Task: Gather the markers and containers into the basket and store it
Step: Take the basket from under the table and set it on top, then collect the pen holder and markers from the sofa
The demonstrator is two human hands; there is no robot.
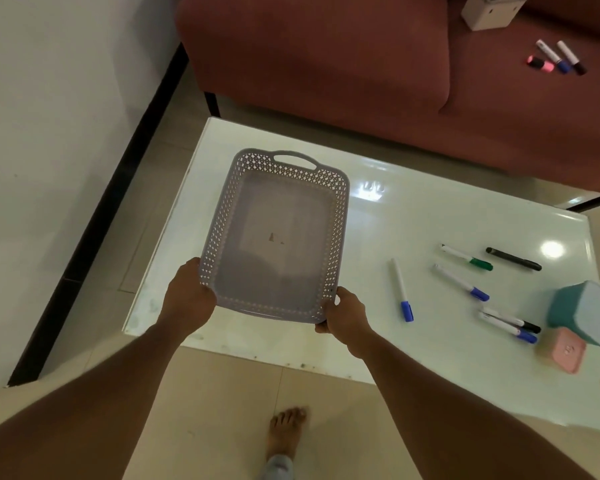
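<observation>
I hold an empty lavender lattice basket point(340, 216) over the left part of the white glass table point(413, 216). My left hand point(187, 296) grips its near left corner and my right hand point(345, 315) grips its near right corner. Several markers lie on the table's right side: a blue-capped one point(401, 289), a green-capped one point(466, 258), a black one point(513, 259), another blue-capped one point(461, 282), and a pair point(510, 325) side by side. A teal container point(584, 313) lies tipped at the right edge, with a pink container point(561, 349) in front of it.
A dark red sofa point(343, 64) stands behind the table. On its seat lie three markers point(556, 58) and a white container point(489, 10). A white wall with a black skirting runs along the left. My bare foot point(286, 434) stands on the tiled floor by the table's near edge.
</observation>
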